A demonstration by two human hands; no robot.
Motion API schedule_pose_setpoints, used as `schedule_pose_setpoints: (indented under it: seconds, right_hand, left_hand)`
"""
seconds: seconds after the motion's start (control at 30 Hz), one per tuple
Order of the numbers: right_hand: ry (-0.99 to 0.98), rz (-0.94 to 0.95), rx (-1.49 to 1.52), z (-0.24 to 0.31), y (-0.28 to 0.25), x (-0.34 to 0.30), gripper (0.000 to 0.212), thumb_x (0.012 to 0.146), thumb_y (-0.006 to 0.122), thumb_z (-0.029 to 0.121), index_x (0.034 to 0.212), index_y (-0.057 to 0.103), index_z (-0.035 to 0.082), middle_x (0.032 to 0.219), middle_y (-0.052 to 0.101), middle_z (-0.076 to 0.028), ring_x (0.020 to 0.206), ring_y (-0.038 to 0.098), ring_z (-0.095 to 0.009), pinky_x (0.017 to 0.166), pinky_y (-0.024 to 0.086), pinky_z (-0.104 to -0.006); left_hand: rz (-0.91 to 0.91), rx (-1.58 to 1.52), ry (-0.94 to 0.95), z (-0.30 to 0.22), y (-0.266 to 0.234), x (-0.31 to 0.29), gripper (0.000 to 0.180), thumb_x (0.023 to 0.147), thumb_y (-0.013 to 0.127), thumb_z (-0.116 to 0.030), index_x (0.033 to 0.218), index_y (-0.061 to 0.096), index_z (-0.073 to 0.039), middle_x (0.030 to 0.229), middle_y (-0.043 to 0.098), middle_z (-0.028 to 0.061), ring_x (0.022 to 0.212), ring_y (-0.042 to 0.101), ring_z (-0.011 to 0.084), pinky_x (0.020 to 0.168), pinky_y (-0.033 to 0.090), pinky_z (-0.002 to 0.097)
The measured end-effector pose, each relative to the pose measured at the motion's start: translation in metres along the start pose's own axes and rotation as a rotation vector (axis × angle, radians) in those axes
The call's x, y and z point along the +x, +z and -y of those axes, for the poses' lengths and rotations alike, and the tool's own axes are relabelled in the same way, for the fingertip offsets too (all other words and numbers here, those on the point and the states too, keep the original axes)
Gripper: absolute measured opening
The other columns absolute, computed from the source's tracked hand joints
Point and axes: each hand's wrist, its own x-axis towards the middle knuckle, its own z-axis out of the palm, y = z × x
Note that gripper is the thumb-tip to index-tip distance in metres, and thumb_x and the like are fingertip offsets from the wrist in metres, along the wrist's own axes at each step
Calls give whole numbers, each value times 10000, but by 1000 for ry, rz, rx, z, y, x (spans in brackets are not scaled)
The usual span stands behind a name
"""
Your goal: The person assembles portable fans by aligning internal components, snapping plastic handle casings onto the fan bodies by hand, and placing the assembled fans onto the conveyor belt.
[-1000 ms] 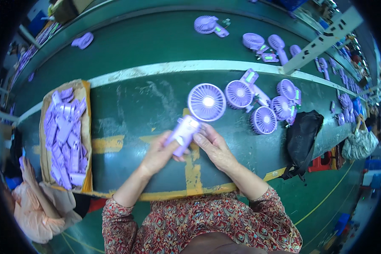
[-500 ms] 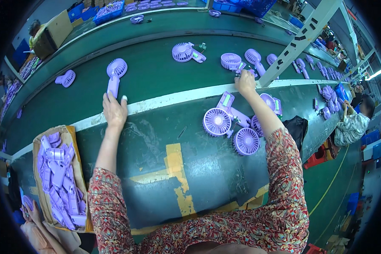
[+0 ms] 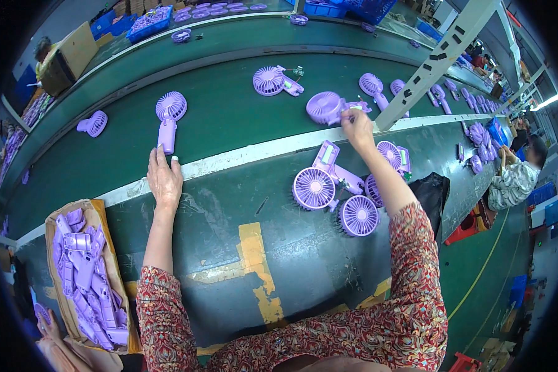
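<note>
My right hand (image 3: 358, 129) pinches the handle end of a purple handheld fan (image 3: 325, 108) over the belt; its round head points left, and its opened handle shows small parts inside. My left hand (image 3: 165, 181) lies across the white rail with fingers stretched out. Its fingertips are at the lower end of another purple fan (image 3: 167, 133), whose handle is closed; whether they touch is unclear. Between my arms, on the bench, several purple fans lie together, among them one with its grille up (image 3: 314, 188) and another (image 3: 359, 216) nearer me.
A cardboard box (image 3: 99, 214) of purple handle shells stands at the left. On the green belt (image 3: 223, 111) lie more fans, one with a small circuit board exposed (image 3: 268, 81). A white slotted post (image 3: 437, 62) rises beside my right hand. Co-workers sit at both sides.
The fan in my right hand has shifted left and turned, its head now tilted. My left hand has drawn slightly back from the closed fan, down along its handle.
</note>
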Motion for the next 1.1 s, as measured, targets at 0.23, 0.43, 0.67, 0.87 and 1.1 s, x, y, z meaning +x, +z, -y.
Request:
schedule_pose_setpoints:
  seconds: [0.23,0.43,0.67,0.87,1.1]
  right_hand:
    - [160,230,416,73,-32,-75,166,764,619,110,878,669,-1,823,675,-120,753,636,-172,704,499,-306]
    - [71,389,405,100,-65,-92,150,753,613,99,860,666,7,918,666,-134,752,647,-207,697,505,-317]
    - [-66,912,326,59,-134,-39,418,713,759,284,1030,632,43,991,645,-87,1004,569,-198,890,431,-335]
    - [-81,363,-633,-20,-38,48,421,778,578,91,1192,505,60,1109,568,-223,1053,556,-360,886,463,-432]
    - [-220,281,-978,-94,8,79,193,849,483,109,1003,549,14,953,616,-154,905,616,-312,759,511,-402]
  left_hand:
    - [-122,-81,149,-3,-6,-13,452,816,574,-113,1222,453,45,1278,441,216,1194,407,363,995,341,433]
    - [-110,-301,222,-25,-8,-33,390,809,569,-85,1169,495,46,1239,477,203,1155,449,363,985,362,418]
    - [-68,-240,203,-24,-16,-31,348,813,583,-107,1117,530,52,1218,503,191,1129,474,350,969,380,419]
    - [-72,-192,235,-28,-6,-33,344,793,593,-84,1110,537,41,1199,508,202,1115,481,358,959,392,423]
    - [-79,-154,213,-29,-10,-31,268,773,600,-56,1022,583,40,1132,552,193,1068,518,349,933,410,419]
